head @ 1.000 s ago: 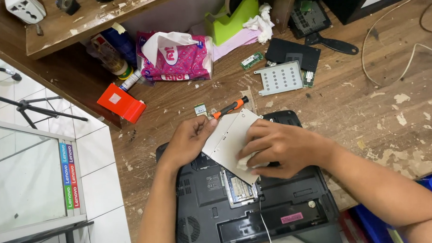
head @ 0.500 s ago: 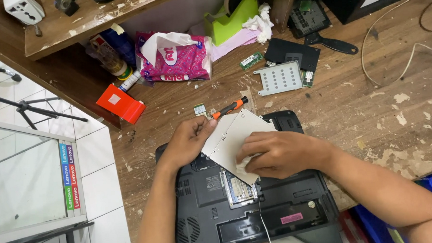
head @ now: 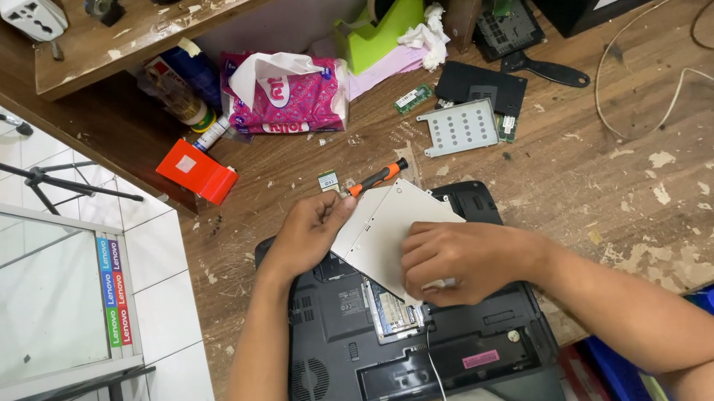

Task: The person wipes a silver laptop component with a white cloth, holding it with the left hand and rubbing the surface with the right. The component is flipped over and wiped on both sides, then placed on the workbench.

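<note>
The flat silver drive [head: 386,227] lies tilted across the upturned black laptop [head: 409,341], its long axis running from about 11 o'clock down to 5 o'clock, so that one short end points up toward the orange screwdriver [head: 378,177] and the other sits under the right hand [head: 462,260]. That right hand lies flat on the lower end of the drive at about 4 o'clock from its middle, fingers spread and curled lightly over the edge, pressing or gripping the plate rather than clenched around it. The left hand [head: 310,230] comes in from 8 o'clock and meets the drive's upper left corner; its fingers [head: 337,209] are pinched together at that corner (whether they hold a small screw or only the metal edge is too fine to tell). The screwdriver lies on the table just beyond those fingertips, at about 1 o'clock from them, its shaft pointing back toward the left hand, which is plainly the nearer of the two to it. A small green card [head: 328,180] rests just beside the screwdriver tip at 11 o'clock from the left hand. Farther off at 1 o'clock sits a perforated metal bracket [head: 459,126], well apart from both hands.
</note>
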